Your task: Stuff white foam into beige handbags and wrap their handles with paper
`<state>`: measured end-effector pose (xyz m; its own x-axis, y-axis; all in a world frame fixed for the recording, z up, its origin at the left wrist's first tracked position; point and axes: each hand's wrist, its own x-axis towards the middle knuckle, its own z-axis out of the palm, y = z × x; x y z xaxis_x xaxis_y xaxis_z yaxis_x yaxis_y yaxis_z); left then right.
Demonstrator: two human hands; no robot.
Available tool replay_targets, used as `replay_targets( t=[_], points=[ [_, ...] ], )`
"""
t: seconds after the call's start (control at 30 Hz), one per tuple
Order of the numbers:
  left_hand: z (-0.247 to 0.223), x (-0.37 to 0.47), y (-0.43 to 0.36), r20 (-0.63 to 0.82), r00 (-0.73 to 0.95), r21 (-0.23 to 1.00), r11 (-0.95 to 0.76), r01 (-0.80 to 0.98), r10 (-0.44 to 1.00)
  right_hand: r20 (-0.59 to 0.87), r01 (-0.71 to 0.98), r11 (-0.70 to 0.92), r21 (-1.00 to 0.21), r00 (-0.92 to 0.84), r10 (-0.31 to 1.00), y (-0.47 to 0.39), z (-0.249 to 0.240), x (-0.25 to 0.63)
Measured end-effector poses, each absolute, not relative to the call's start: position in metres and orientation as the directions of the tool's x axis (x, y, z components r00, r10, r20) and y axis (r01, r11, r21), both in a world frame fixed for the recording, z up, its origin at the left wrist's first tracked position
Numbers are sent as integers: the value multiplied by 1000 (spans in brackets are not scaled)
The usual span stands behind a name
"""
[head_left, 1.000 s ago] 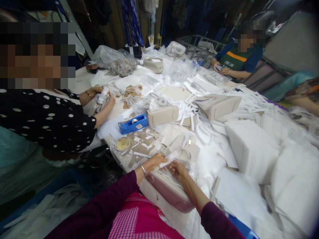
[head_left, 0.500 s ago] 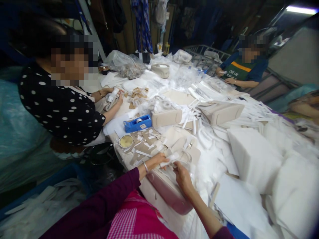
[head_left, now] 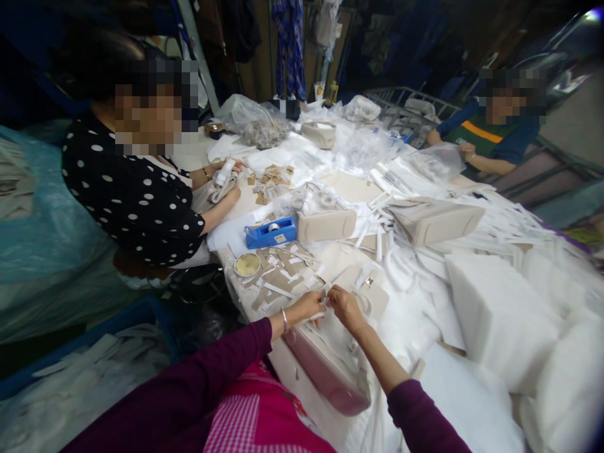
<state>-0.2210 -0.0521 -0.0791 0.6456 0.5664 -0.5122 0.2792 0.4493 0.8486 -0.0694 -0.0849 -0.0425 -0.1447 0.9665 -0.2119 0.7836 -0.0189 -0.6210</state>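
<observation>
A pale beige handbag (head_left: 325,371) lies tilted at the table's near edge, its smooth base side toward me. Above its opening, my left hand (head_left: 306,307) is closed, pinching a white wrapping strip (head_left: 325,302). Close against it, my right hand (head_left: 346,308) pinches the same strip from the other side, fingertips nearly meeting. Whether a bag handle lies inside the strip is hidden by the fingers. Clear plastic and white stuffing show at the bag's opening. Just beyond the hands lies a beige flap with a metal clasp (head_left: 369,282).
A blue tape dispenser (head_left: 270,234) and a round tin (head_left: 247,265) stand beyond my left hand, near paper scraps. More beige handbags (head_left: 436,221) lie farther back. At right rises a white foam stack (head_left: 500,314). Two co-workers sit at the table; a blue bin (head_left: 155,314) stands lower left.
My right hand has risen to meet my left, and less of the white strip shows between them. My view has turned slightly left. The far co-worker now handles clear plastic.
</observation>
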Motion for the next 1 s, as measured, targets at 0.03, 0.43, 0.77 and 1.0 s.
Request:
replay_targets(
  t=[0.03,0.43,0.77,1.0],
  points=[
    [-77,-222,-52,-501,647,858,428,284,575,-238,780,-35,-625,-148,960,-81,-43,-68],
    [-54,-223,-53,-450,667,893,312,325,593,-442,687,-255,-681,-108,891,-54,-46,-59],
    [-57,-223,-51,-485,644,874,342,345,592,-605,743,-299,-599,-175,777,-29,-35,-67],
    [-67,-219,-48,-522,575,853,388,349,630,-281,855,17,-519,-189,941,-63,-36,-76]
  ],
)
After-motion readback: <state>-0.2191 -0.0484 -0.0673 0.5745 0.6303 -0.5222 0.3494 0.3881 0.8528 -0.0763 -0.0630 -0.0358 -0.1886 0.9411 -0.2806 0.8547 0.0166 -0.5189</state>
